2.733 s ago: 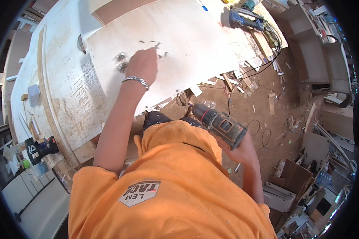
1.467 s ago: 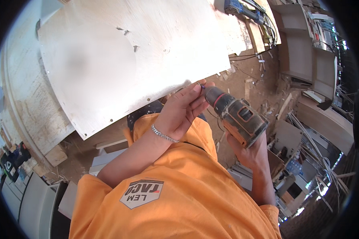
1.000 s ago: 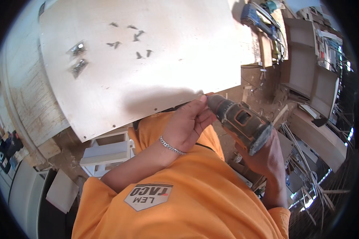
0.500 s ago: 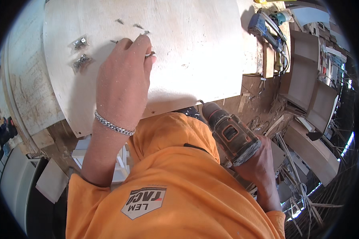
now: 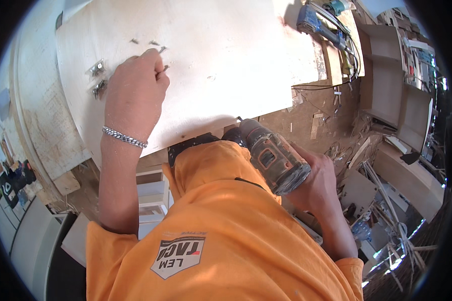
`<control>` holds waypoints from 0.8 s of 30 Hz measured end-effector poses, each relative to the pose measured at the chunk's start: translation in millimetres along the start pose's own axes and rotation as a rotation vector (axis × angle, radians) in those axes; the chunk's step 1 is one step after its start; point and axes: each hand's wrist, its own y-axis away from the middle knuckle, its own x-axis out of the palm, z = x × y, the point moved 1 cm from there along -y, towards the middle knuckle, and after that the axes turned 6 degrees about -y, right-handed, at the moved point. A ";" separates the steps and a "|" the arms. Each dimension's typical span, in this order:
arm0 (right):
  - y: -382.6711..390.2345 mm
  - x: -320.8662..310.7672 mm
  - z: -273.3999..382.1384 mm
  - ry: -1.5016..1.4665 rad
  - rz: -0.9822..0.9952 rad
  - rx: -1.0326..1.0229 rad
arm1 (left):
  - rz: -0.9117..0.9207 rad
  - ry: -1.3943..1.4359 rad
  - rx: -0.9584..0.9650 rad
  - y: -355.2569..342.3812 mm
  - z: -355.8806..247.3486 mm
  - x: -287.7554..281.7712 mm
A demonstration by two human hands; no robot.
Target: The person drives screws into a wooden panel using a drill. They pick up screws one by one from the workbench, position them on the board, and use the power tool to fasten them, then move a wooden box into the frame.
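Observation:
My left hand (image 5: 134, 95), wearing a chain bracelet on the wrist, is over the pale wooden board (image 5: 226, 65). A small screw (image 5: 166, 67) pokes out between its thumb and forefinger. A few loose screws (image 5: 154, 43) lie on the board just beyond the fingers. Left of the hand are two small clear bags of screws (image 5: 96, 67), the nearer one partly behind the hand. Down by the board's near edge, my right hand (image 5: 316, 178) grips a worn cordless drill (image 5: 276, 158). Its bit points toward the board's edge. The drill's handle is mostly hidden.
A blue power tool (image 5: 319, 25) with a black cable lies at the far right of the bench. Beyond it stands an open wooden cabinet frame (image 5: 386, 90). Wood scraps (image 5: 316, 125) litter the floor. White drawer-like pieces (image 5: 153, 193) are below the board's near edge.
The view has shifted, so the board and tools sit further left. My left hand has drawn slightly back from the loose screws, still pinching a screw. The drill stays in my right hand.

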 end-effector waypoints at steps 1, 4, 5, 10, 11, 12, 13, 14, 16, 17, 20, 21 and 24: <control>-0.2 5.3 -12.1 -0.021 0.001 -0.026 | -0.008 0.008 -0.019 0.6 1.1 0.8; 10.0 31.0 -46.3 -0.363 -0.099 -0.075 | -0.047 0.033 -0.107 8.3 -3.4 -1.4; 15.4 31.7 -49.9 -0.437 -0.122 -0.081 | -0.039 0.087 -0.066 13.9 -5.5 -4.0; 40.0 44.5 -88.8 -0.713 -0.122 -0.335 | 0.438 0.751 -0.009 66.2 -39.8 -0.7; 42.4 42.8 -89.5 -0.691 -0.096 -0.349 | 0.594 0.982 -0.026 74.4 -48.6 15.5; 45.9 34.8 -79.2 -0.653 -0.069 -0.343 | 0.734 1.179 -0.155 77.8 -55.6 24.8; 48.3 33.1 -83.6 -0.634 -0.043 -0.357 | 0.856 1.350 -0.295 84.7 -66.1 36.6; 48.8 33.5 -83.9 -0.650 -0.068 -0.366 | 0.891 1.487 -0.318 89.4 -68.5 47.8; 51.0 33.0 -82.7 -0.654 -0.098 -0.332 | 0.976 1.782 -0.375 96.1 -73.5 66.4; 52.2 33.5 -83.5 -0.647 -0.107 -0.298 | 0.921 1.816 -0.421 98.3 -78.2 70.6; 55.4 37.4 -92.9 -0.811 -0.057 -0.082 | 0.771 1.844 -0.496 101.3 -102.3 78.4; 56.0 34.3 -90.2 -0.778 -0.078 -0.089 | 0.770 1.819 -0.483 97.3 -106.6 80.6; 54.2 27.2 -92.1 -0.651 -0.111 -0.110 | 0.805 1.743 -0.409 83.4 -116.0 78.2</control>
